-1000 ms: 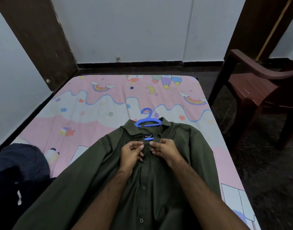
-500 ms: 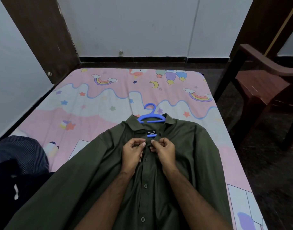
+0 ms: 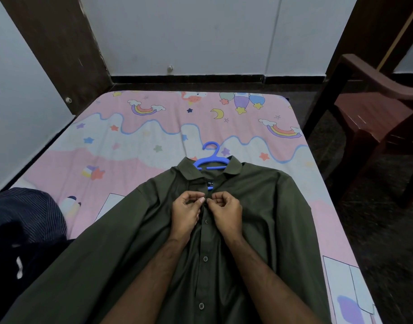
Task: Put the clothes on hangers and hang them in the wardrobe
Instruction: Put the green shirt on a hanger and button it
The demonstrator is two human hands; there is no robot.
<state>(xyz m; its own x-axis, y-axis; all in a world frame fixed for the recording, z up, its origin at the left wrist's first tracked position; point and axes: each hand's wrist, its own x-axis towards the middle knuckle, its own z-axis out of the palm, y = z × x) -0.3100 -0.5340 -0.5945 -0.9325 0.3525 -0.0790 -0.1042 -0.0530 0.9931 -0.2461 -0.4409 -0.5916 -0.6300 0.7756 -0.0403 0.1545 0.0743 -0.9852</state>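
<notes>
An olive-green button-up shirt lies front-up and spread flat on the bed, its collar pointing away from the person and its sleeves fanned out to either side. A blue plastic hanger sits inside the neck opening — its hook sticks out past the collar onto the sheet, and a short piece of its blue stem shows again lower down, just beside the neck label.

Both hands meet at the top of the placket, directly under the collar. The left hand has its fingers curled and pinches the left edge of the shirt front between thumb and fingertip; the right hand is curled the same way and pinches the opposite edge. The two thumbs nearly touch over the topmost button position. Below the hands three buttons run down the closed placket towards the person, whose forearms rest over the shirt's lower front.

The black neck label carries small white lettering; only "NO" and part of a further letter can be made out, the rest being hidden or too small.

The bedsheet is pink and white, printed with rainbows, stars, a moon and balloons. A dark striped garment lies heaped at the bed's left edge, and a brown plastic chair stands on the floor to the right.
</notes>
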